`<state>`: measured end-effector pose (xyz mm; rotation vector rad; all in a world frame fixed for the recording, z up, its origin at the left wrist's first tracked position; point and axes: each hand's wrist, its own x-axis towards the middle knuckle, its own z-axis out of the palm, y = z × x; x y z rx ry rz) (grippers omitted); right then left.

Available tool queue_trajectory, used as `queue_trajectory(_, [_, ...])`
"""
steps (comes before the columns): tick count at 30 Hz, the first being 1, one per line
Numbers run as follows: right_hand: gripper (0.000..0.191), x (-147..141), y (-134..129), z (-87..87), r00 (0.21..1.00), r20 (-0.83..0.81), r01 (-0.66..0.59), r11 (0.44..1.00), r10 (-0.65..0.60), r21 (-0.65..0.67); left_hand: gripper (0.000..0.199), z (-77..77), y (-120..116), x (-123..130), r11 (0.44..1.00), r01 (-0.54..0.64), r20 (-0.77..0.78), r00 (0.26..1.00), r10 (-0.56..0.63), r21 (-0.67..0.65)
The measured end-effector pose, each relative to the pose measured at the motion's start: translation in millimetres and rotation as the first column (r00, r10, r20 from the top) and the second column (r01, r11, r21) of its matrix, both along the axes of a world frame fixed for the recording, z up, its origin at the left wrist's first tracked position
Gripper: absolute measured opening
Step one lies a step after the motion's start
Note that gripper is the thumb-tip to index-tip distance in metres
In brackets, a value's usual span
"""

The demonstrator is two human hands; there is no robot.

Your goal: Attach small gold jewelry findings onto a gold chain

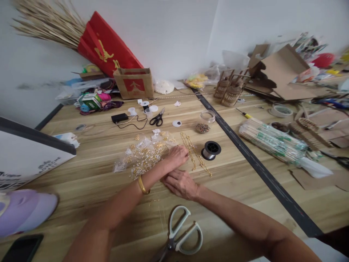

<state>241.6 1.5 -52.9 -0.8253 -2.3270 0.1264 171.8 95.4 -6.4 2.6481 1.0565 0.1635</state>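
My left hand [177, 155], below a gold bangle [142, 185], reaches across the front of my body with its fingers curled in; what it grips, if anything, is hidden. Just under it, my right hand [182, 184] points left with fingers bent together, and their tips are covered by my left wrist. A spread pile of clear and gold beads [145, 160], some in small plastic bags, lies beside and beneath my left forearm. Gold chains [195, 153] lie right of my left hand. A spool of clear line [211, 150] stands farther right. Thin thread trails toward large pale-handled scissors [177, 238].
Small black scissors [158, 117], a dish of mixed beads [203, 127] and a clear ring-shaped lid [207, 116] lie beyond the beads. Bagged sticks [272, 140] lie right of a dark strip [240, 140]. A white box [32, 156] and phone [21, 249] are left.
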Motion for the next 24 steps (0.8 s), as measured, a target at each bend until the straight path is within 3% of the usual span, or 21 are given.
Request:
queue_trajectory(20, [0.015, -1.9, 1.1, 0.8, 1.0, 0.015, 0.006, 1.0, -0.006, 0.027, 0.018, -7.6, 7.4, 3.9, 0.992, 0.107, -0.014, 0.994, -0.106, 0.068])
queue_trajectory(24, [0.016, -0.8, 0.7, 3.6, 1.0, -0.017, 0.001, 1.0, -0.001, -0.003, 0.015, -0.2, 9.3, -6.8, 0.995, 0.067, 0.108, 0.991, -0.075, 0.073])
